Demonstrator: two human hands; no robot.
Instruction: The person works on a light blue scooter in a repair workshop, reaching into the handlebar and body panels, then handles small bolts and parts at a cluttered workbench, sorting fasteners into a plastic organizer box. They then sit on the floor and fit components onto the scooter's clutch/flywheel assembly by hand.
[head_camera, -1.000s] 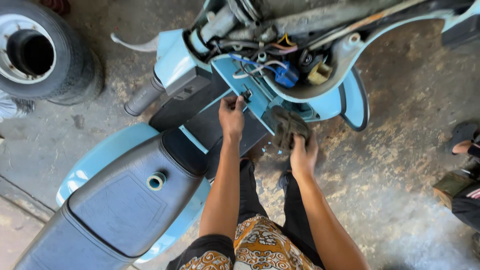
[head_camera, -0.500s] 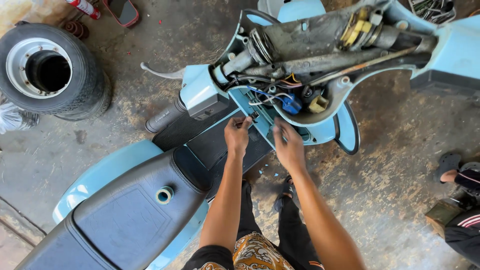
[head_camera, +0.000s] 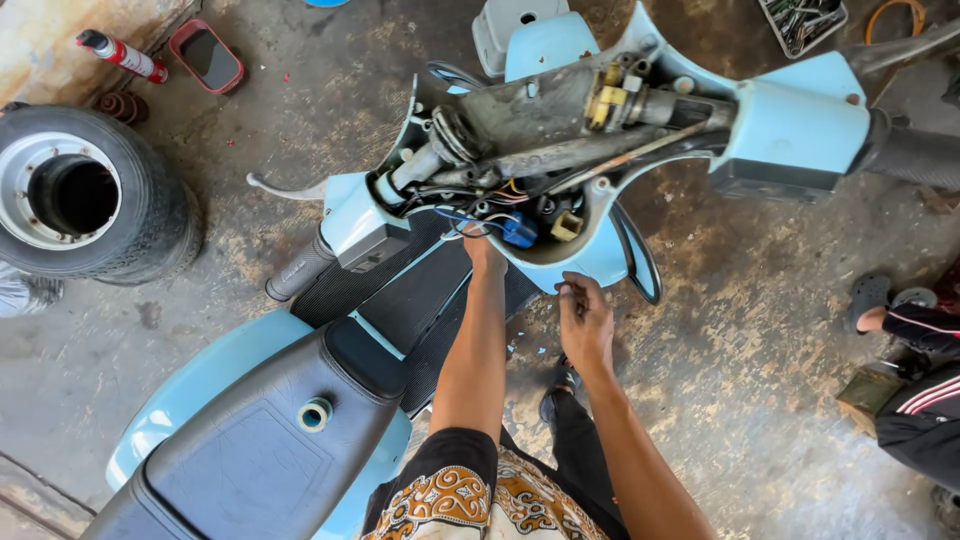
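A light blue scooter stands below me with its open handlebar headset (head_camera: 600, 110) showing bare metal parts and a bundle of coloured wires (head_camera: 500, 215). My left hand (head_camera: 484, 252) reaches up into those wires by a blue connector (head_camera: 520, 232); its fingers are hidden under the headset rim. Lower down, beside the rim, my right hand (head_camera: 586, 322) hovers with curled fingers. Whether it holds anything small is unclear.
The black seat (head_camera: 250, 460) and ribbed floorboard (head_camera: 400, 290) lie at lower left. A loose tyre on its rim (head_camera: 90, 195), a spray can (head_camera: 120, 55) and a red-framed mirror (head_camera: 205, 55) sit at the left. Another person's leg and foot (head_camera: 900, 320) are at the right; a parts tray (head_camera: 800, 20) is at the top.
My view has tilted upward, showing more of the headset. My left hand pushed further up into the wires. My right hand rose to the headset, then drew back down below the rim.
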